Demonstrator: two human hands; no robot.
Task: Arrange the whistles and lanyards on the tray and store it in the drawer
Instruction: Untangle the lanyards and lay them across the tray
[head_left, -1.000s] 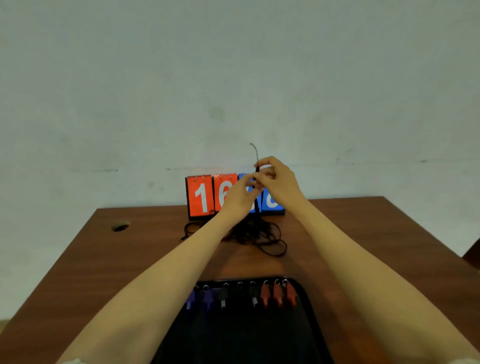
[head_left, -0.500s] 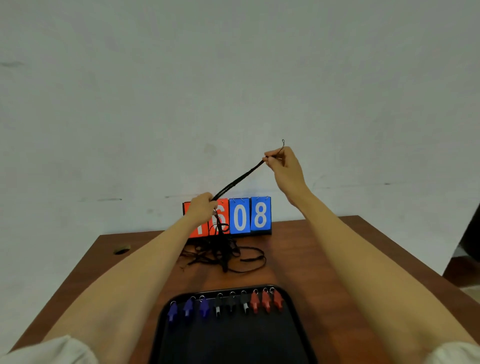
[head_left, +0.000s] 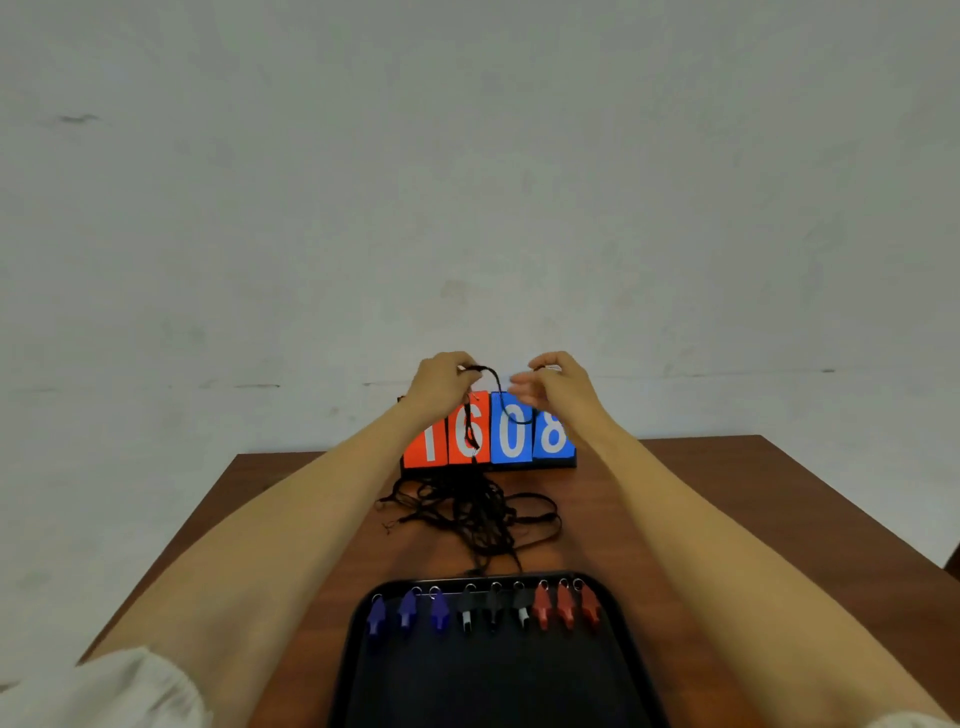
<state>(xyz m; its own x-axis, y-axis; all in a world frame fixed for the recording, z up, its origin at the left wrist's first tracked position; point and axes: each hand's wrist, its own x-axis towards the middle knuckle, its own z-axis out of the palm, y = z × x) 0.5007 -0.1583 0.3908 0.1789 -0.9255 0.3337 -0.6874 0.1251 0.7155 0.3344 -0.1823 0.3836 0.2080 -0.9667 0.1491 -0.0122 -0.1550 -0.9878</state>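
A black tray lies near the table's front edge. Along its far rim sits a row of whistles: three blue, three black, three red. Beyond the tray a tangled pile of black lanyards lies on the table. My left hand and my right hand are raised close together above the pile, both pinching one black lanyard that sags in a loop between them. More cord hangs from my left hand down to the pile.
A flip scoreboard reading 1608 in orange and blue stands at the back of the brown wooden table, against a pale wall. The table's right edge runs diagonally at the right.
My hands have come together from a wide stretch. The lanyard that was taut between them now sags in a loop, and my right hand has dropped lower.
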